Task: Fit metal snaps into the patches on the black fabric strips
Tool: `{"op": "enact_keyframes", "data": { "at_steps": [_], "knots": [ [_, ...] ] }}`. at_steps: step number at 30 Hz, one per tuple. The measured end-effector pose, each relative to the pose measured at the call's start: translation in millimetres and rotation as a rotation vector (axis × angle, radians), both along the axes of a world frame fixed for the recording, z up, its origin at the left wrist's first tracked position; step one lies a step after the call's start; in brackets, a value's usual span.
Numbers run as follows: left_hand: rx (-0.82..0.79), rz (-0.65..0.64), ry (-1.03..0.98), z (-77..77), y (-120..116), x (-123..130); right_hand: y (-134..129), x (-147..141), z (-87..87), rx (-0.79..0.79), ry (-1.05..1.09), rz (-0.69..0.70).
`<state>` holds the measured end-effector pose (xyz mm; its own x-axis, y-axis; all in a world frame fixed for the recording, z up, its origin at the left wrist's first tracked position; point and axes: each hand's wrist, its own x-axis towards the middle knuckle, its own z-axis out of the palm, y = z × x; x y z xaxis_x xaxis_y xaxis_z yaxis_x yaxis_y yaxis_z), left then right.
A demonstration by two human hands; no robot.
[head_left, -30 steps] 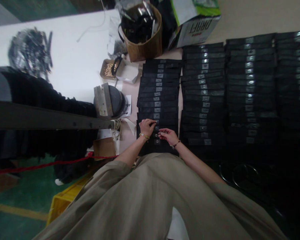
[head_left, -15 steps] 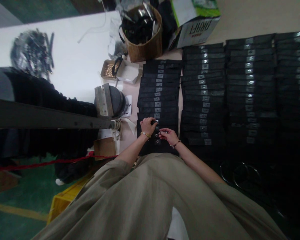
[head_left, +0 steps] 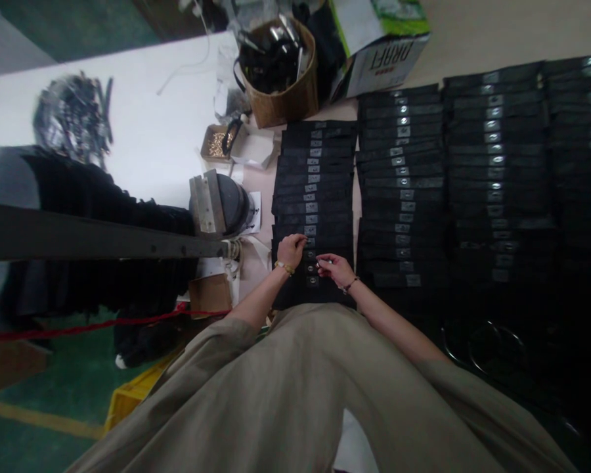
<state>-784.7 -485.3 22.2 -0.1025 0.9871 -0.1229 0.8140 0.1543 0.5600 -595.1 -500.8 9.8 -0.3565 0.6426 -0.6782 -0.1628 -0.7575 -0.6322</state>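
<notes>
Overlapping black fabric pieces (head_left: 329, 190) lie in a column before me, each with a small pale label or metal ring down its middle. My left hand (head_left: 291, 249) is over the lower left part of this column, thumb and fingertips pinched beside a label; whatever they grip is too small to make out. Just to the right and slightly lower, my right hand (head_left: 335, 269) has its fingers closed around a small shiny thing that I cannot identify. The two hands are apart. Below them a round metal ring (head_left: 312, 280) shows on the black fabric.
More columns of black pieces (head_left: 401, 190) stretch to the right. Behind stand a brown container (head_left: 288, 105) of tools and a printed carton (head_left: 387, 62). At left are a small box of brass-coloured parts (head_left: 217, 143), a round dark object with a metal block (head_left: 209, 203), and a long metal bar (head_left: 103, 236).
My left hand's fingers have drawn together into a pinch near the label. My right hand has barely moved. The whole view has shifted slightly.
</notes>
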Motion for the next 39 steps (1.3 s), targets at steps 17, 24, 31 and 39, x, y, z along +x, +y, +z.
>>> {"op": "enact_keyframes", "data": {
  "at_steps": [17, 24, 31, 39],
  "knots": [
    [0.163, -0.462, 0.182, -23.5, 3, -26, 2, 1, 3.6, -0.018, -0.002, 0.016],
    [0.163, -0.568, 0.106, -25.1, 7, -36, 2, 1, 5.0, -0.014, -0.015, 0.028],
    [0.206, -0.373, 0.026, -18.7, 2, -24, 2, 1, 4.4, -0.020, -0.012, 0.035],
    [0.157, -0.250, -0.018, -16.0, 6, -10, 1, -1, 3.4, -0.002, -0.024, 0.014]
  ]
}}
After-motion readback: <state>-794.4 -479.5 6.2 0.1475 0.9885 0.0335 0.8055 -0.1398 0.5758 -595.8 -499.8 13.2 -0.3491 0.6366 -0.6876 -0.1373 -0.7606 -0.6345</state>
